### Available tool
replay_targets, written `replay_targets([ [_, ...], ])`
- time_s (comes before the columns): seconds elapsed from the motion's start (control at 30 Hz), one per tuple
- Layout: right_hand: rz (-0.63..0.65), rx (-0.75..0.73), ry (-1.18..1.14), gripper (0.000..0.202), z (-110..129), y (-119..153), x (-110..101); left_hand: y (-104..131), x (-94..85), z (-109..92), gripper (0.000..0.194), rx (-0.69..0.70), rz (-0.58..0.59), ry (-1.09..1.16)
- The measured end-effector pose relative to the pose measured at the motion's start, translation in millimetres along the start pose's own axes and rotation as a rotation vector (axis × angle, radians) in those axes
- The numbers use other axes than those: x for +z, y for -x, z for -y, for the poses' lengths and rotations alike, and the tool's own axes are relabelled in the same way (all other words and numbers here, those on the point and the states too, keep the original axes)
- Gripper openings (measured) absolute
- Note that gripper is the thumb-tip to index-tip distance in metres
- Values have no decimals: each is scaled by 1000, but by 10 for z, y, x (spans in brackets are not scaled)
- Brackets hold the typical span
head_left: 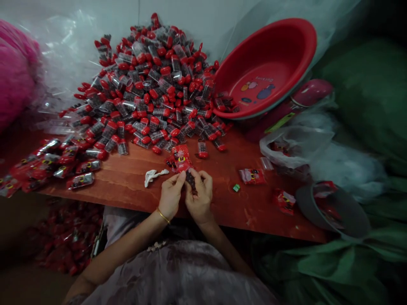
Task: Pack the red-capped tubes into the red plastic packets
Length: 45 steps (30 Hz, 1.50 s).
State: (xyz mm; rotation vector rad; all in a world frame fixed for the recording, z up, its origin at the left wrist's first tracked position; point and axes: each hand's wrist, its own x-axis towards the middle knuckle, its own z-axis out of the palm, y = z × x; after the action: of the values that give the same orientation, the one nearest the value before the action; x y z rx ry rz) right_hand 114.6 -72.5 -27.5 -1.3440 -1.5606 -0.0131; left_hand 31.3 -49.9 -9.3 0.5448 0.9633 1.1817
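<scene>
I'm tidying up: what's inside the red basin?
Near its lower left rim, the red basin holds some red-capped tubes; printed cartoon figures show on its bottom. Whatever lies beneath those tubes is covered.

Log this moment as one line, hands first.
left hand: pinching packet | right hand: pinching same packet | beyond: tube pile | right of pile: tilted basin | on table: white scrap

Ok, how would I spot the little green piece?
Start at the reddish-brown table, to the right of the person's right hand. There, near the left end of a red packet, lies a small green piece. Its green sets it apart from nearby red packets.
</scene>
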Motion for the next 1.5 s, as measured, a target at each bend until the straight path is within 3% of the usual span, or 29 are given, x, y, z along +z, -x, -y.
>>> replay_targets([
  [0.27, 1, -62, -11, 44, 1, -13, -17, -204, -52, -292, 47, -91, 134, 66],
  [0.5, -5, -21, 20, 40, -20, -114, 73, -33, 24, -19, 37, 81, -41, -67],
  [0.57, 7, -27, 14, 40, -38, -130, 68, -15, 17, -19, 35, 87, -20, -46],
  [0.73, 10, -51, -7, 43, -49, -89, 29, -152, -13, -252, 46, -76, 108, 72],
  [0.83, 6, -33, -12, 43, -30, -84, 52, -199, 2, -258, 45, -99, 106, 0],
  [1.0, -8, -6, -4, 39, -20, -142, 106, -137, 19, -108, 43, 5, 42, -34],
  [1.17, 66, -15, -86, 37, -16, -87, 104, -182, -1, -261, 42, -64, 82, 67],
  [1.23, 82, 55, -152, 40, -5, -43, 99, -230, -10, -334, 42, -60, 82, 84],
  [1.33, 165, 330, -331, 39, 14, -24, 63, -279, -34, -361, 42, -4, 19, 79],
  [1.4, 264, 518, -468, 29, 26, -55, 21, -282, -54, -326, 42, 14, 16, 64],
  [1.5, 347, 650, -589, 28, 50, -122, -26, -235, -76, -231, 41, 11, 73, 36],
])
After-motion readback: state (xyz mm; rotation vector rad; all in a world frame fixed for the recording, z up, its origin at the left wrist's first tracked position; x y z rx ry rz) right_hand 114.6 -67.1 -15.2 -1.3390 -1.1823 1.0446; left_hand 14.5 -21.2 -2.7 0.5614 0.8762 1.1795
